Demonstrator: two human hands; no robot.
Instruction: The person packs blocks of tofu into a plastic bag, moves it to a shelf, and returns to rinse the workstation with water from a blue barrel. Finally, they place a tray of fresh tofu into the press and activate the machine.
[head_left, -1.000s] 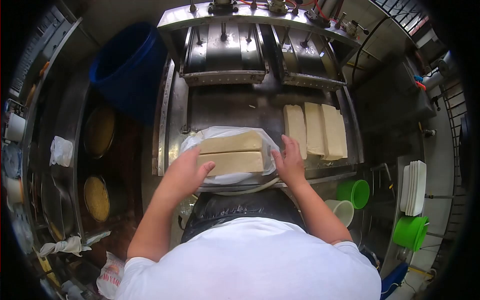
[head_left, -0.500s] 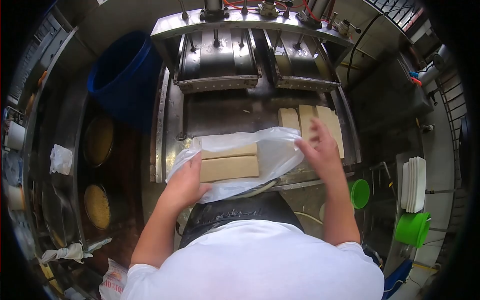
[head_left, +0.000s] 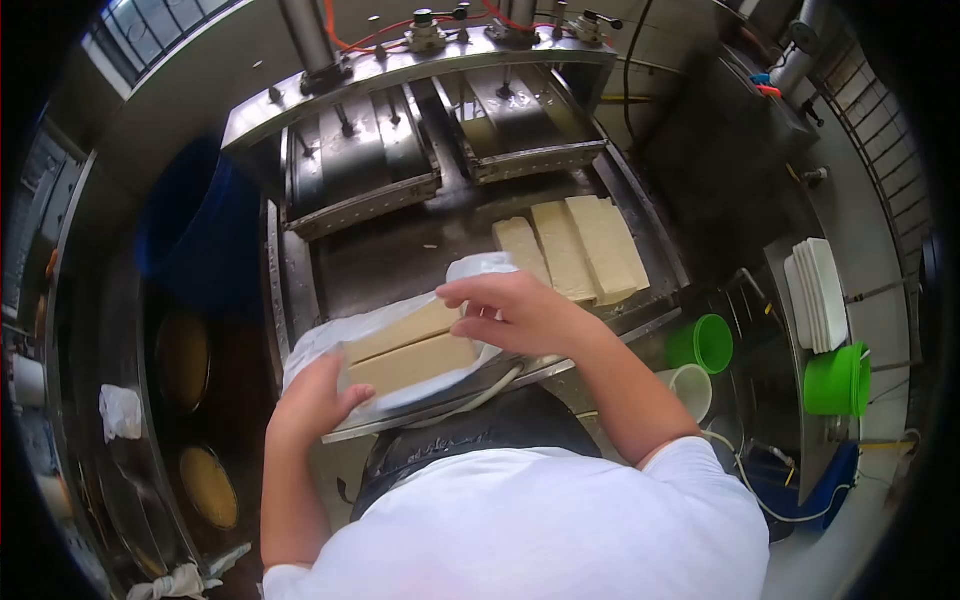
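Observation:
Two long, pale cream blocks (head_left: 415,362), cheese-like or tofu-like, lie side by side in a thin, whitish plastic bag (head_left: 385,318) at the near edge of the metal table. At the bag's left end, my left hand (head_left: 318,398) is closed around the plastic, its thumb along the near block. Over the right end hovers my right hand (head_left: 520,315), fingers curved and spread apart, fingertips right above the blocks' ends. Part of the bag's right side is hidden behind that hand. Several more pale blocks (head_left: 572,245) rest together farther right, without a bag.
A steel press (head_left: 420,75) with two perforated metal trays (head_left: 365,205) stands across the back of the metal table (head_left: 375,265). To the left are a blue barrel (head_left: 185,215) and round containers of yellowish contents. Green buckets (head_left: 838,380) and stacked white trays (head_left: 818,295) are at right.
My right hand has moved left from the bag's stretched right end to over the blocks. The bag has collapsed closer round them. The whole view has turned and shifted.

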